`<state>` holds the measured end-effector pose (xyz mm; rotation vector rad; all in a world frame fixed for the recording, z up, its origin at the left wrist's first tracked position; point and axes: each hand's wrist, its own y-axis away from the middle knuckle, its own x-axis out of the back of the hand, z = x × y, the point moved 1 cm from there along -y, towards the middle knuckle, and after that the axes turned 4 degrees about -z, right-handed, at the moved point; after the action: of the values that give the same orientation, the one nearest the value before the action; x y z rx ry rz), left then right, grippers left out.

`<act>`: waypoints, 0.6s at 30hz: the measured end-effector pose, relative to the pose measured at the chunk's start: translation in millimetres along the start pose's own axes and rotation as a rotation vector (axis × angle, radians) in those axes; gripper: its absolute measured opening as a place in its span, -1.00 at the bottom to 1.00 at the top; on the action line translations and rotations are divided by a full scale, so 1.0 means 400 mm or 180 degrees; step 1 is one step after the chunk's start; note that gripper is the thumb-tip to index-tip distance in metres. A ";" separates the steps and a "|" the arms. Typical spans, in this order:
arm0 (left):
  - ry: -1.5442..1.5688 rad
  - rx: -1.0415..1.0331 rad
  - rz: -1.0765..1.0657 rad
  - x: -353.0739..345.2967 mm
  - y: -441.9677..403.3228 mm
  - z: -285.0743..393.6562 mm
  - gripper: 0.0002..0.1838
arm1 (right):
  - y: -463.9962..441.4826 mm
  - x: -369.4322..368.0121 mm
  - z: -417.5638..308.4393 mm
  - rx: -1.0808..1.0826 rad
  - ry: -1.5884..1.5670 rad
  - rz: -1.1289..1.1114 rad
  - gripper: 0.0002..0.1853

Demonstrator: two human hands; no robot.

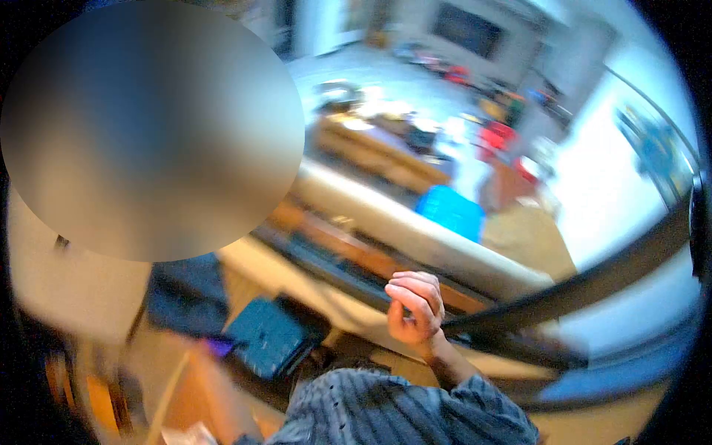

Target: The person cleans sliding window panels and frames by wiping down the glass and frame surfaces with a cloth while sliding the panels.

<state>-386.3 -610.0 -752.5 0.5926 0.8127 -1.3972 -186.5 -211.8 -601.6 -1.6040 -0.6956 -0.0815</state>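
Note:
My right hand [415,304] is raised in front of my striped shirt [386,408], its fingers curled in toward the palm and the thumb bent. Nothing shows between them. Behind it runs a long bench-like ledge [512,271]. At the lower left my left forearm [219,393] reaches forward, badly smeared by motion, so its fingers cannot be made out. Close to that arm's far end is a small purple patch [219,346]. A square teal-blue object [268,337] with pale specks lies just right of it, against something black.
A dark cloth-like item [187,294] lies beyond the teal object. Farther off are a bright blue item [451,213], a wooden table [371,148] crowded with things, and red objects [495,136]. A dark curved beam [593,285] crosses the right side. A large blurred oval covers the upper left.

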 end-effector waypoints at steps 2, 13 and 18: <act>-0.0078 -0.0011 -0.0204 -0.037 -0.066 0.010 -0.28 | -0.037 0.078 -0.007 0.0098 0.0888 0.0317 -0.75; 0.0188 -0.0221 -0.1134 -0.285 -0.132 0.024 -0.32 | 0.007 0.386 0.057 -0.0794 0.3708 0.1051 -0.43; 0.0762 -0.0566 -0.1541 -0.471 -0.160 0.082 -0.35 | 0.046 0.380 0.077 -0.0635 0.3654 0.1137 -0.46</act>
<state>-442.2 -526.5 -577.7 0.4444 1.3220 -1.6846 -65.0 -125.0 -556.0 -1.5316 0.4964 -0.7550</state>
